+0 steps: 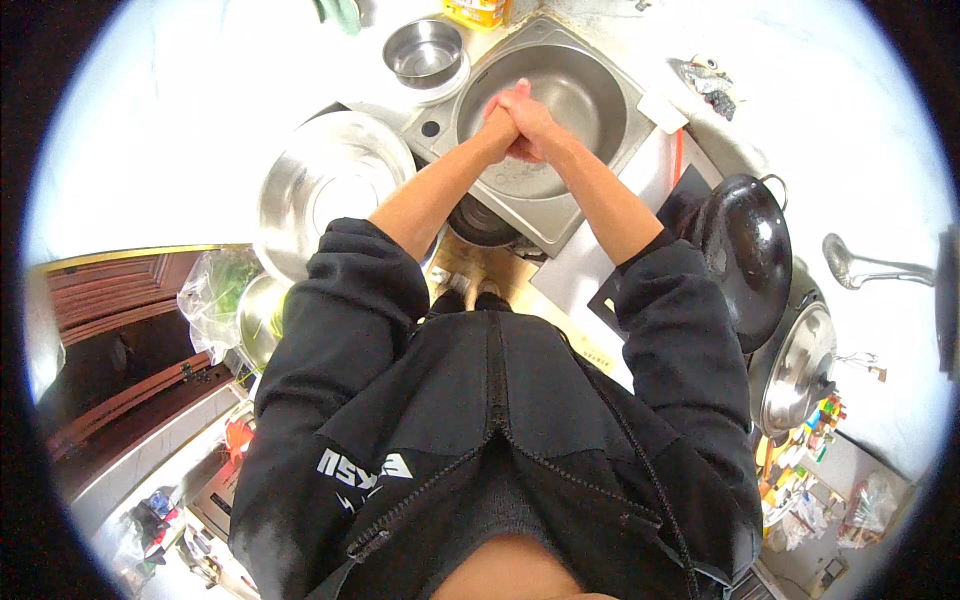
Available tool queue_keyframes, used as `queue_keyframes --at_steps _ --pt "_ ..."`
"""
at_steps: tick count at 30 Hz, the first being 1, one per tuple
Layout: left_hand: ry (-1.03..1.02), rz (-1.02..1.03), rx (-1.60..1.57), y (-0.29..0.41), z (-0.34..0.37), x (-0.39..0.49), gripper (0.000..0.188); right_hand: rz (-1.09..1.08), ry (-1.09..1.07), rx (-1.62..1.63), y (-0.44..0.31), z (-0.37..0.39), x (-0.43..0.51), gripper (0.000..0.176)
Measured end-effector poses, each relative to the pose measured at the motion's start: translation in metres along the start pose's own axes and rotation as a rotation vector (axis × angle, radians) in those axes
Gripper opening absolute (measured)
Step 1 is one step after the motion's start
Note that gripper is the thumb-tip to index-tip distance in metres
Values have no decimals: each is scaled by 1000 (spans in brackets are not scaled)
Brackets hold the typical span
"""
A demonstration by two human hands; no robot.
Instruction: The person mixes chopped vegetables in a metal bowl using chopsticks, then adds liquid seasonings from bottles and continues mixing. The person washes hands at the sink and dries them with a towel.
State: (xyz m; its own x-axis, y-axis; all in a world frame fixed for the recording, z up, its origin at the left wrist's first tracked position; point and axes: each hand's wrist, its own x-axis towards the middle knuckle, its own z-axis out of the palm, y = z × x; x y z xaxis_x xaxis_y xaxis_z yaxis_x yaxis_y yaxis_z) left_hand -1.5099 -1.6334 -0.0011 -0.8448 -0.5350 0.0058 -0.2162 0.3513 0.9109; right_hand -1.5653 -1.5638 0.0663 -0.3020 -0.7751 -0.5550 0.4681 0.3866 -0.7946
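My left hand and my right hand are clasped against each other above a round stainless steel sink bowl. They overlap so closely that most fingers are hidden, and no object shows between them. Both black sleeves are pushed up towards the elbows. The sink's metal rim surrounds the bowl, with a dark round hole in its left corner. Just left of the sink, a small steel bowl rests on a white dish. A large, wide steel basin stands beside my left forearm.
To my right a black wok leans on its side near a lidded pot. A metal ladle lies farther right. A yellow-orange container stands behind the sink. Leafy greens in a plastic bag and a bowl are at left.
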Motion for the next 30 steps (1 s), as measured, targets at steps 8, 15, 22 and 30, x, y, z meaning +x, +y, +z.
queue_keyframes --at_steps 8,15,22,30 --pt "-381 -526 -624 2 -62 -8 62 -95 -157 -74 -1 -67 13 71" --pt "-619 -214 906 -10 -68 -61 62 -7 -123 -1218 42 -83 45 52" --pt "-478 -263 867 -3 -103 -101 55 -300 167 -1708 -44 -10 64 38" --pt "-369 -270 503 -20 -124 -154 59 -996 142 -784 -230 163 126 32"
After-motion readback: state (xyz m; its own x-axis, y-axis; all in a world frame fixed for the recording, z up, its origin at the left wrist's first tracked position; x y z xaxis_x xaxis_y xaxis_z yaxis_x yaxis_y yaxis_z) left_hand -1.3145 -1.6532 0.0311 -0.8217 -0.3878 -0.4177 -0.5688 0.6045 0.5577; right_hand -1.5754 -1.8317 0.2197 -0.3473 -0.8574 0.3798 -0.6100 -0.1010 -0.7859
